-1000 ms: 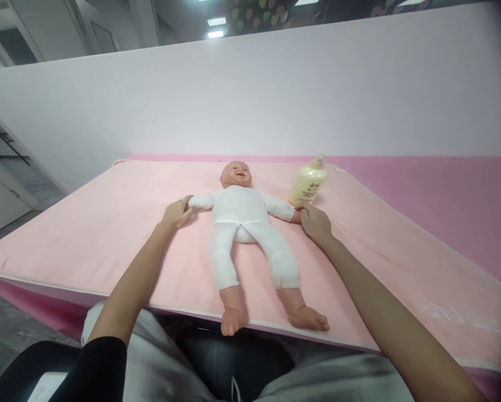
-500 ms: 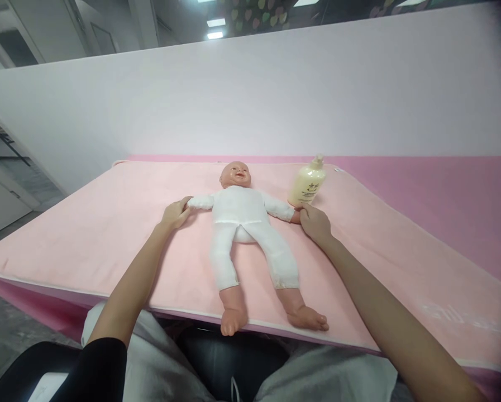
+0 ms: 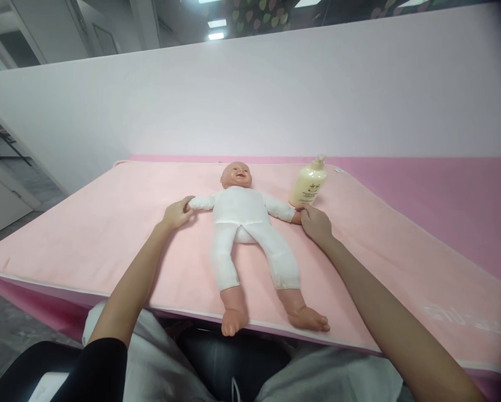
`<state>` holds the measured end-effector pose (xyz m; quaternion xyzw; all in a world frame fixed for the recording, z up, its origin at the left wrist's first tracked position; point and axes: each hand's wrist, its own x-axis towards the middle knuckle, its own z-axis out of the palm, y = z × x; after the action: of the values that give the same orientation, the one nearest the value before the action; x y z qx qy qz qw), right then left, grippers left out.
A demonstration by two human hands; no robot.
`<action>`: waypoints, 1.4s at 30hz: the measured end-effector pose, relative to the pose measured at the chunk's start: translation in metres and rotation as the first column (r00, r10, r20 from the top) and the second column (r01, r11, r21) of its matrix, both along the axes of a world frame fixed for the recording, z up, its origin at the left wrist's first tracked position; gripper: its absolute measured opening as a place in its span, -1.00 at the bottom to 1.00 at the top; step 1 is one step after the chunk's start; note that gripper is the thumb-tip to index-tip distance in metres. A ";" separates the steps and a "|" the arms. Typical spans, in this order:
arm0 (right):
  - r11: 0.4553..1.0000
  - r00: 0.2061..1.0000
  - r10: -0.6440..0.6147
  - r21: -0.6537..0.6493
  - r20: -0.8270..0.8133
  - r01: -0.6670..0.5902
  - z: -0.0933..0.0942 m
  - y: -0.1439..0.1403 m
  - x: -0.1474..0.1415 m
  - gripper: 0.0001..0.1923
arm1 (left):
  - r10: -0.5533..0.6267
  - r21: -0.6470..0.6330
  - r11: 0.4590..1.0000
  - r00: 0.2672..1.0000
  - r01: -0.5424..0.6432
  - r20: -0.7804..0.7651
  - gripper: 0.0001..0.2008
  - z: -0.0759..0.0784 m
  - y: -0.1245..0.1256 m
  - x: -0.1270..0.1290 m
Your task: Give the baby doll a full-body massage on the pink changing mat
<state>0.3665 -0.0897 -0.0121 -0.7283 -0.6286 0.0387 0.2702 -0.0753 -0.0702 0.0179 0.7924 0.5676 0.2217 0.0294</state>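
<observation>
A baby doll [image 3: 239, 207] with a white cloth body lies on its back on the pink towel [image 3: 108, 234], head away from me and feet at the near edge. My left hand [image 3: 177, 214] is closed on the doll's hand at the left, which my fingers mostly hide. On the other side my right hand [image 3: 316, 223] grips the doll's other hand, whose wrist still shows. Both doll arms are stretched out sideways. Just beyond my right hand stands a pale yellow pump bottle [image 3: 308, 183], its base partly hidden by my fingers.
A white wall panel [image 3: 250, 100] rises behind the table. Darker pink cloth [image 3: 443, 206] shows beyond the towel on the right. My legs [image 3: 162, 357] are under the near edge, with a dark chair [image 3: 36, 363] at the lower left.
</observation>
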 end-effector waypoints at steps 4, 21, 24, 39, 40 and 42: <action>1.000 1.000 -0.007 -0.003 -0.001 0.007 0.000 0.000 -0.001 -0.54 | 0.016 0.016 1.000 0.999 -0.015 -0.029 -0.43 0.002 -0.001 0.002; 1.000 1.000 -0.007 0.027 -0.024 0.008 -0.001 0.000 0.000 -0.55 | -0.009 -0.074 0.997 0.983 0.023 0.183 -0.46 0.006 -0.004 0.000; 0.999 1.000 -0.004 0.035 -0.024 0.005 -0.002 0.001 0.001 -0.54 | 0.003 -0.071 0.997 0.990 0.007 0.144 -0.48 0.007 -0.005 0.002; 0.999 1.000 0.004 0.035 -0.026 -0.003 -0.001 0.002 0.000 -0.53 | 0.060 0.008 0.998 0.998 -0.061 0.021 -0.46 0.004 -0.004 0.006; 1.000 1.000 0.001 0.025 -0.026 -0.001 -0.001 0.001 0.000 -0.53 | 0.059 0.007 0.998 0.998 -0.059 0.019 -0.47 0.004 -0.004 0.006; 1.000 1.000 0.000 0.011 -0.025 0.000 0.001 0.001 0.000 -0.53 | 0.057 0.004 0.998 0.998 -0.057 0.013 -0.47 0.003 -0.005 0.007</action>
<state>0.3663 -0.0891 -0.0113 -0.7262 -0.6254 0.0442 0.2821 -0.0684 -0.0749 0.0214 0.7744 0.5893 0.2290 0.0250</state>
